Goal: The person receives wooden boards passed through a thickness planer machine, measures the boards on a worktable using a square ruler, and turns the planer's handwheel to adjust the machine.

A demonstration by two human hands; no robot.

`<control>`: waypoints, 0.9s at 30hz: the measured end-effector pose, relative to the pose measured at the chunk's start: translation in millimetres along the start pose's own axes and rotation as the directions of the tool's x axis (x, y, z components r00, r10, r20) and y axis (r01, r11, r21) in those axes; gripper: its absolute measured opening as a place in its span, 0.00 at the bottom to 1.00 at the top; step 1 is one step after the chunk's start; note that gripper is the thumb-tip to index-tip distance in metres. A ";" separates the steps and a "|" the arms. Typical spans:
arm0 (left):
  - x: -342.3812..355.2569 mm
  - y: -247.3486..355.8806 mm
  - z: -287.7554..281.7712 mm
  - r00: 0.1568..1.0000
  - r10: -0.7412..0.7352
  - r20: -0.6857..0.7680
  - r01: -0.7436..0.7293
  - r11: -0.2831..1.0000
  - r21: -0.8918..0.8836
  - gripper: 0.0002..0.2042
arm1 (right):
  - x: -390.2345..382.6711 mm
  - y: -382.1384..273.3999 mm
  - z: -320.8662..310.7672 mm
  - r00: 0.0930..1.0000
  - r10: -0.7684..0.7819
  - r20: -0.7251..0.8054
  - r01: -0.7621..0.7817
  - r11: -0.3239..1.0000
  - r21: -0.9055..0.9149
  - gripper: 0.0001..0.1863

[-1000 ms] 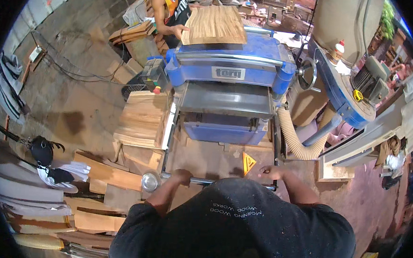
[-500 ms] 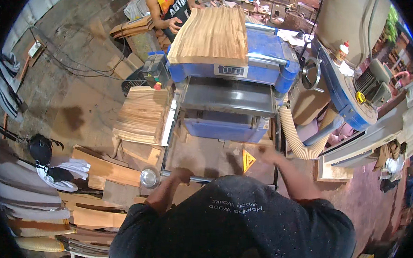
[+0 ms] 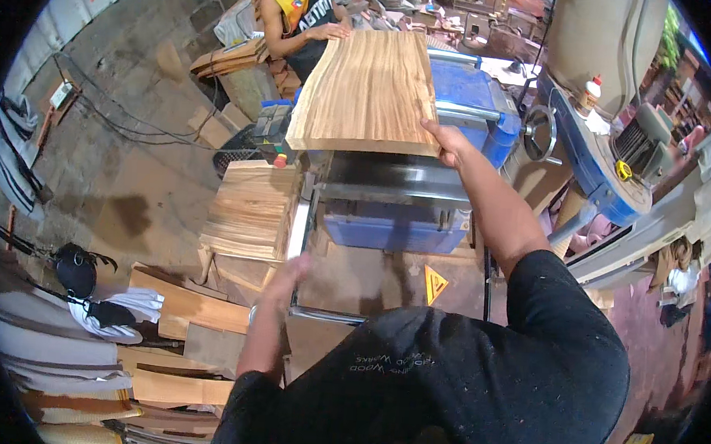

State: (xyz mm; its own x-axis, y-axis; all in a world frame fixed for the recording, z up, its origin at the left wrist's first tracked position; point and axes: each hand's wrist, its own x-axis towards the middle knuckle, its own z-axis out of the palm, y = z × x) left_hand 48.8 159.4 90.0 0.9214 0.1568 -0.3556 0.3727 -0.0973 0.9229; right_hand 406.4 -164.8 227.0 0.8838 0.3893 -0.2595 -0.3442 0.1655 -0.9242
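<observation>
Where right hand (image 3: 448, 141) grips slab (image 3: 368, 91), yellow triangular sign (image 3: 434, 283) on planer table (image 3: 368, 276) below.

Wide wooden slab (image 3: 369, 93): pale tan, streaked grain, wavy live edges. Lies flat atop blue planer (image 3: 473, 99), near end overhanging machine's front; right hand (image 3: 447, 142) grips near right corner.

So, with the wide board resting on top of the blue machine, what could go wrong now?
The wide board is gripped only at one near corner by the right hand; it might tip or slide off the blue machine. The co-worker's hand on its far edge could get pinched.
</observation>
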 end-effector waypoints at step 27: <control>11.6 10.9 41.1 0.902 -0.352 -0.250 0.345 0.936 -0.074 0.38 | -197.7 248.5 -35.4 0.887 0.020 -0.462 -0.126 0.971 -0.201 0.35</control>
State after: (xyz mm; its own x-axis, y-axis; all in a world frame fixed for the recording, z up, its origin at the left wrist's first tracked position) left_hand 68.0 119.8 89.9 0.6721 0.4217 -0.6087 0.6586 0.0354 0.7517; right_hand 157.4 -232.7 38.8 0.9232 -0.0698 -0.3779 -0.3825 -0.0703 -0.9213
